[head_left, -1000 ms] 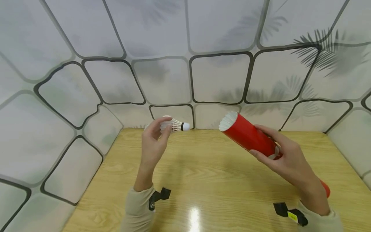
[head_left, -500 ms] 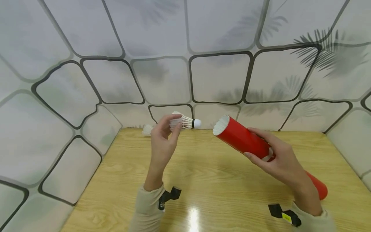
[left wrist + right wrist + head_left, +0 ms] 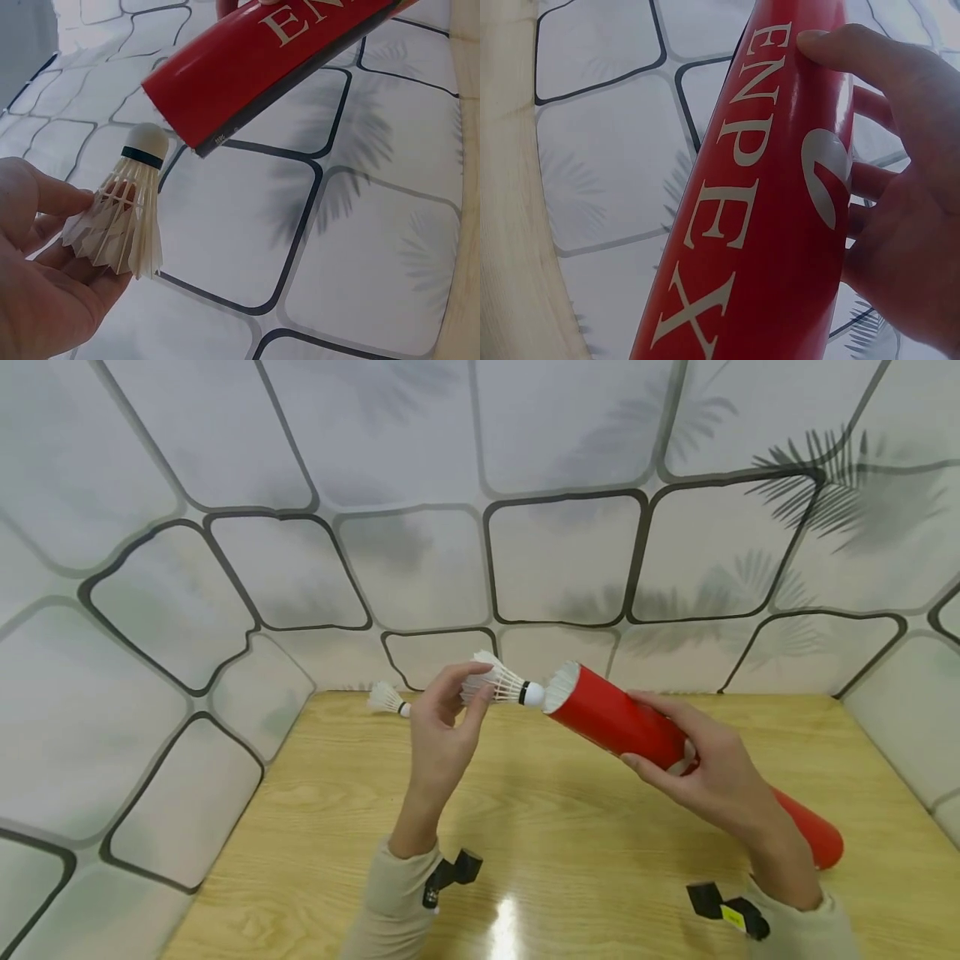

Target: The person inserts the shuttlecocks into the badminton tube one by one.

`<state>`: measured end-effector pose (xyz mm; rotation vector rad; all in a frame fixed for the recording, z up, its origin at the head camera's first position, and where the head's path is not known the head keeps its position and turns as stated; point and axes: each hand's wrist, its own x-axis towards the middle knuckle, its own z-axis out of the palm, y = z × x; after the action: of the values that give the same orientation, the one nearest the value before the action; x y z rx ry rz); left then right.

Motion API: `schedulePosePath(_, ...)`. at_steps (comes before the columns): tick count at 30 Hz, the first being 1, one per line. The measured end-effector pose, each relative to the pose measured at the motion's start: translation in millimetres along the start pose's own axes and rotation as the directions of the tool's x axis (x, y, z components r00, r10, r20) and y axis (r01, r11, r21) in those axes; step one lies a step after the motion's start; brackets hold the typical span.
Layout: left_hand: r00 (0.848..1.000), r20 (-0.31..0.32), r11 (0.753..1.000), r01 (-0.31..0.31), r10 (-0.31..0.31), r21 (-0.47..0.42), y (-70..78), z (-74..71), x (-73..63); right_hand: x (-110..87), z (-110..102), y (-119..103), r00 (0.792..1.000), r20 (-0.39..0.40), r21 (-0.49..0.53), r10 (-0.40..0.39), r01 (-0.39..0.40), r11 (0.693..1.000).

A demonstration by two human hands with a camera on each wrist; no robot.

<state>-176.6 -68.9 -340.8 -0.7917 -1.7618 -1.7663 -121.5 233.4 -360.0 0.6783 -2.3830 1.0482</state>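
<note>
My left hand [image 3: 448, 727] pinches a white feather shuttlecock [image 3: 504, 683] by its skirt, thumb on one side and fingers on the other. Its rounded cork, banded in black, points right and sits right at the mouth of a red shuttlecock tube [image 3: 618, 714]. White feathers fill the tube's mouth, which faces up and left. My right hand [image 3: 708, 760] grips the tilted tube near its lower end, above the table. In the right wrist view, thumb and fingers wrap the tube [image 3: 765, 195], lettered ENPEX. The left wrist view has the cork [image 3: 148, 141] just below the tube's rim.
Another shuttlecock [image 3: 387, 698] lies at the table's back left, near the wall. A second red cylinder [image 3: 813, 831] lies on the wooden table [image 3: 570, 860] behind my right forearm. A patterned cloth wall [image 3: 570, 560] rises along the back and sides.
My left hand has carried the shuttlecock right, up to the tube's mouth. The tube has moved left and slightly down in my right hand. The shuttlecock at the back left has come into view.
</note>
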Motion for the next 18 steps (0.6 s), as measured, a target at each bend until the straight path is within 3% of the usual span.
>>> schedulePosePath(12,0.999,0.018,0.995,-0.053,0.051,0.08,-3.0,7.7,-3.9,3.4,9.0,-1.8,0.998,0.061,0.062,-0.01,0.006,0.998)
schedulePosePath(18,0.997,0.071,0.991,-0.051,0.042,0.123,-4.1,10.0,-5.3,4.3,10.8,-2.2,0.998,0.063,0.04,-0.003,0.0,0.999)
